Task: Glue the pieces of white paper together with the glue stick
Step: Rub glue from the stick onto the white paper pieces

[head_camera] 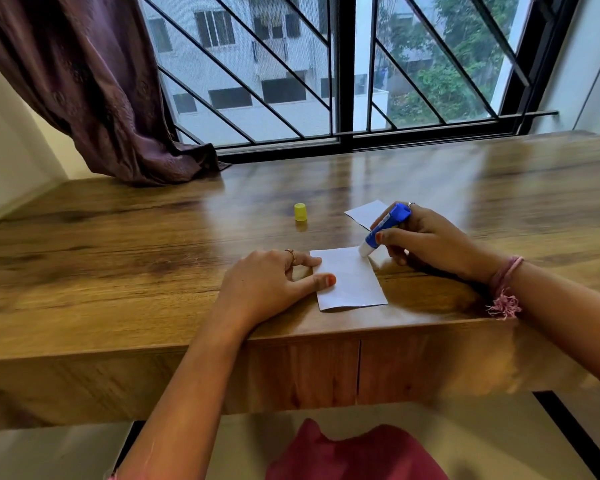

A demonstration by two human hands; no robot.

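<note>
A white piece of paper lies flat near the front edge of the wooden desk. My left hand rests on the desk with its fingertips pressing the paper's left edge. My right hand grips a blue glue stick, tilted, with its white tip touching the paper's top right corner. A second white piece of paper lies further back, partly hidden behind my right hand. The yellow glue cap stands upright on the desk, apart from both papers.
A dark purple curtain drapes onto the desk's back left corner. A barred window runs along the desk's far edge. Bare wood stretches left and right of the papers.
</note>
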